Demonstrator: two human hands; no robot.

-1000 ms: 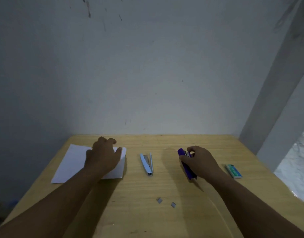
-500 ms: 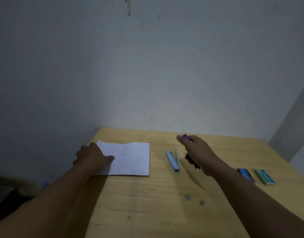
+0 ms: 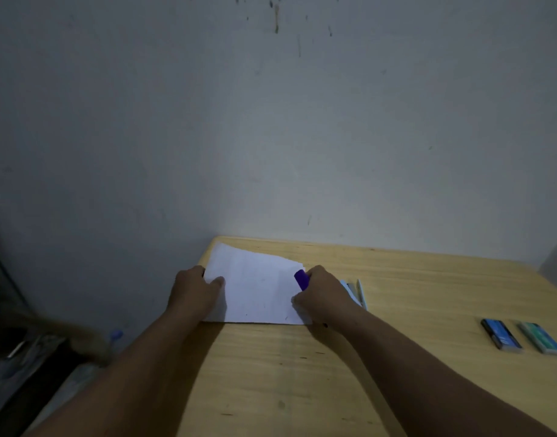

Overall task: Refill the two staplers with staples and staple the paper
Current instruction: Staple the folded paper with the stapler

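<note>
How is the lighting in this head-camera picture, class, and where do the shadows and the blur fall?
Head view: dim, the wall brightest just above the table; the forearms throw shadows toward the viewer across the wood; the paper is the brightest thing; the purple stapler in the right hand looks soft; the lower left corner is dark and smeared.

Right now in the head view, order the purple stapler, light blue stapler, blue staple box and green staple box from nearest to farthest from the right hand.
1. Purple stapler: gripped in the right hand.
2. Light blue stapler: just right of it.
3. Blue staple box: far right.
4. Green staple box: farthest right.
</note>
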